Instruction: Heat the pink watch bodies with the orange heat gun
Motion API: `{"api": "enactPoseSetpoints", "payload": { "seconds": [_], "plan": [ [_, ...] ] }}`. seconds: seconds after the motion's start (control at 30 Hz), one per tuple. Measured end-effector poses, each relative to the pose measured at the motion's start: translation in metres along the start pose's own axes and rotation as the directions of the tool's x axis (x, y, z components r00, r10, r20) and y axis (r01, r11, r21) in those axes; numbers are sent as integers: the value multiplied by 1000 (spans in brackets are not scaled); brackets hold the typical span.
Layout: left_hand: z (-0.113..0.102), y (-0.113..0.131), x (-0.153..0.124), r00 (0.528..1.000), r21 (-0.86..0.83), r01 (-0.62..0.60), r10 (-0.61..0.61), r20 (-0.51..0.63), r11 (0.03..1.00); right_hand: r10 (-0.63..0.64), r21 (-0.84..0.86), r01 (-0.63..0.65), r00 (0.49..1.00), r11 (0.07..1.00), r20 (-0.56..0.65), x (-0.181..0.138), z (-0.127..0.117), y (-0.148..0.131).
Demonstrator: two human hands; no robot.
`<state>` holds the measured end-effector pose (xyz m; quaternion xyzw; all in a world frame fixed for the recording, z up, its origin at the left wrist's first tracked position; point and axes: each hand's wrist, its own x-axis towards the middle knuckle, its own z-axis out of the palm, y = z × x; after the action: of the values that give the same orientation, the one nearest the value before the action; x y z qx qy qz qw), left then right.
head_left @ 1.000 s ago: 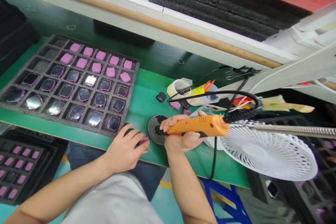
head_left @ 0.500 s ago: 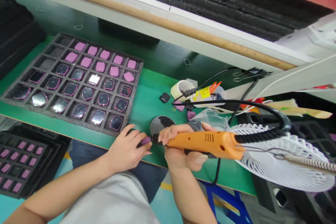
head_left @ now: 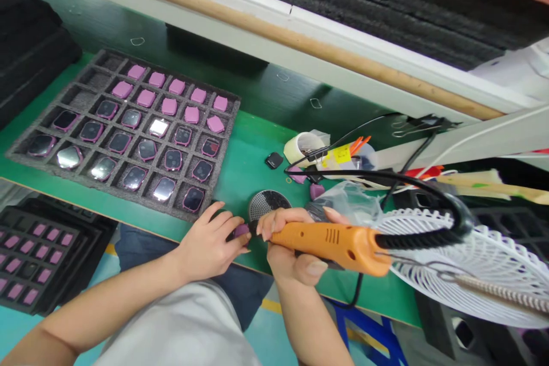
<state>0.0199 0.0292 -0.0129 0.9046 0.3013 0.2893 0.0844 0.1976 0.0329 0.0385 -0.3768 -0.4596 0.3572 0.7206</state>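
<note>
My right hand [head_left: 291,240] is wrapped round an orange electric screwdriver [head_left: 326,242], held almost level with its dark tip pointing left. My left hand [head_left: 214,240] is closed on a purple smartwatch [head_left: 241,230], mostly covered by the fingers. The screwdriver's tip meets or nearly meets the watch; whether they touch I cannot tell. Behind both hands, a round perforated metal disc [head_left: 262,204] lies on the green bench. To the left, a grey foam tray [head_left: 96,180] holds purple watches, some with dark screens up and others with purple sides up.
A black cord [head_left: 377,174] loops from the screwdriver, with a hanging spring [head_left: 493,291] beside it. On the right stands a white plastic basket [head_left: 429,291]. A tape roll [head_left: 300,146] and loose purple parts [head_left: 316,191] lie behind. More trays [head_left: 77,240] sit below left.
The whole view has shifted slightly, so the tray and bench items appear a little further right. Both hands keep their grip, and the screwdriver's rear end sits slightly lower.
</note>
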Motion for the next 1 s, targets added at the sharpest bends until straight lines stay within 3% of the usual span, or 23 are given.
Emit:
{"api": "enactPoseSetpoints", "payload": {
  "seconds": [0.5,0.67,0.8,1.0],
  "plan": [
    [2,-1,0,1000,0,10,-10,-2,1000,10,15,-11,998,1000,66,-5,-3,4],
    [-2,-1,1,999,-16,23,-22,30,1000,-24,-82,15,994,997,-111,13,-13,1],
    [-7,-1,1,994,-61,7,0,109,998,-134,-143,96,947,985,-290,33,-18,7],
    [-1,0,-1,997,-10,22,-21,79,1000,-145,-114,114,938,987,-316,38,-10,18]
  ]
}}
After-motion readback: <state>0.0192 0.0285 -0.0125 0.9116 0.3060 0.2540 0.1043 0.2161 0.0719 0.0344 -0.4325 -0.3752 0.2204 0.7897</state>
